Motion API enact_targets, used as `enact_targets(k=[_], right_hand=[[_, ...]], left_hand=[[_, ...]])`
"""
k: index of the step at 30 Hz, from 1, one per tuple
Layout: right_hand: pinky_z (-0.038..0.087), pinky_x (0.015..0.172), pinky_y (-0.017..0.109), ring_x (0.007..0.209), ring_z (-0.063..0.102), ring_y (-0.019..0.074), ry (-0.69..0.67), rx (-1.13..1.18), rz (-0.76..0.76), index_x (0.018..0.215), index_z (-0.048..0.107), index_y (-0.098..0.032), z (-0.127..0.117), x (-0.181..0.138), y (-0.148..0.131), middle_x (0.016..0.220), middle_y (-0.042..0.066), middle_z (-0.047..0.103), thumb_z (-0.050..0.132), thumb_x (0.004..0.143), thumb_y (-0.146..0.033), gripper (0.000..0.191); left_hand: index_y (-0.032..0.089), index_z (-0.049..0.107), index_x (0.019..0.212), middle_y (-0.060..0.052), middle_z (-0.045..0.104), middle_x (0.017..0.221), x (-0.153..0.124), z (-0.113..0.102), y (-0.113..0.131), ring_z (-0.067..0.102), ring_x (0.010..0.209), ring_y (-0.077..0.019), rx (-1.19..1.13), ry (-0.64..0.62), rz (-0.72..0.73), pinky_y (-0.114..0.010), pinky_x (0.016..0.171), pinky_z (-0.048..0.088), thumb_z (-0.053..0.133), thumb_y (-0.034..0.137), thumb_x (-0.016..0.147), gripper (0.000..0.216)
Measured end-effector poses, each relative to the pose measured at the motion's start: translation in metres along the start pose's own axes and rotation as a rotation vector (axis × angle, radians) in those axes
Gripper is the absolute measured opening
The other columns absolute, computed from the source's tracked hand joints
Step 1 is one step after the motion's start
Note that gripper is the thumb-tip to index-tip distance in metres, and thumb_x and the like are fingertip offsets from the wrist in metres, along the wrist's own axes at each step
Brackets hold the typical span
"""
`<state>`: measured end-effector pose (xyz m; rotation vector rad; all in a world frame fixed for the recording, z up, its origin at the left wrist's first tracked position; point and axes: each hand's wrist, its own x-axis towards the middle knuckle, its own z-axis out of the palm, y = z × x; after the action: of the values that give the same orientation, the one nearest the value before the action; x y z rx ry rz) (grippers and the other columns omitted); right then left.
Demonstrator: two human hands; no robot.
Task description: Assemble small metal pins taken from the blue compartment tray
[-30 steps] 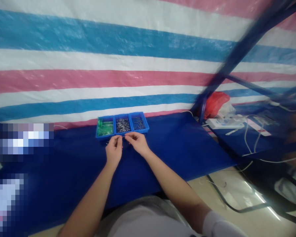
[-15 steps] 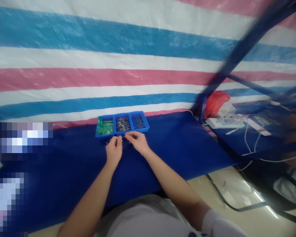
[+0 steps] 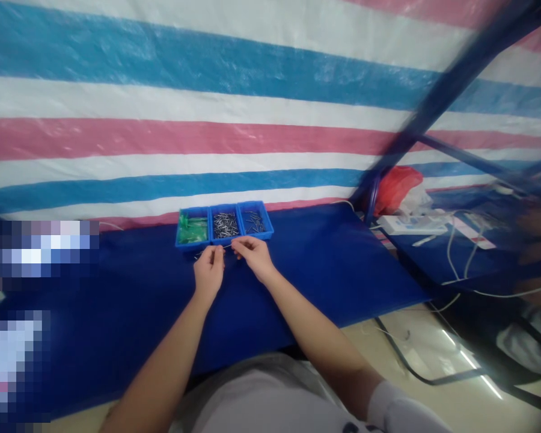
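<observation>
Finding: slightly wider spacing, same piece in work

Over the last second the left hand (image 3: pixel 208 273) and right hand (image 3: pixel 255 260) have drawn marginally apart, and a little more of the thin metal piece (image 3: pixel 228 246) shows between their fingertips. Both hands are pinched narrow; each appears to hold one end of it, just in front of three blue boxes (image 3: pixel 192 246) on the blue table (image 3: pixel 324 264). Another thin piece (image 3: pixel 198 255) projects from the far side of the left hand; whether it is separate cannot be told.

Box contents show no evident change: green material (image 3: pixel 193 230) left, a dense heap of metal pieces (image 3: pixel 225 225) in the middle, fewer pieces (image 3: pixel 253 222) right. In this inspector's judgement, work continues on the same piece, with nothing released.
</observation>
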<state>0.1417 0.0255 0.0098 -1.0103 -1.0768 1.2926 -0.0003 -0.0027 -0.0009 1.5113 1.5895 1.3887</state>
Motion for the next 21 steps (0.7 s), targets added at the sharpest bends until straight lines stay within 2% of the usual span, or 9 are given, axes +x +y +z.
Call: enact_targets(k=[6, 21], right_hand=[[0.047, 0.055, 0.027, 0.059, 0.058, 0.0136, 0.029, 0.054, 0.037, 0.084, 0.075, -0.016, -0.0008, 0.0005, -0.0025, 0.069, 0.003, 0.069, 0.08, 0.069, -0.041, 0.029], [0.053, 0.062, 0.029, 0.07, 0.065, 0.0166, 0.222, 0.136, 0.046, 0.087, 0.074, -0.015, -0.0083, 0.0071, -0.0055, 0.079, 0.006, 0.073, 0.082, 0.067, -0.04, 0.033]], left_hand=[[0.021, 0.065, 0.083, 0.003, 0.057, 0.056, 0.0001, 0.0004, -0.0019, 0.054, 0.051, -0.0118, -0.008, 0.007, 0.004, -0.022, 0.055, 0.043, 0.051, 0.047, 0.095, 0.032], [0.021, 0.065, 0.08, 0.002, 0.058, 0.056, 0.0003, 0.0011, -0.0027, 0.054, 0.051, -0.0127, 0.0, 0.003, 0.003, -0.023, 0.054, 0.043, 0.052, 0.047, 0.094, 0.032]])
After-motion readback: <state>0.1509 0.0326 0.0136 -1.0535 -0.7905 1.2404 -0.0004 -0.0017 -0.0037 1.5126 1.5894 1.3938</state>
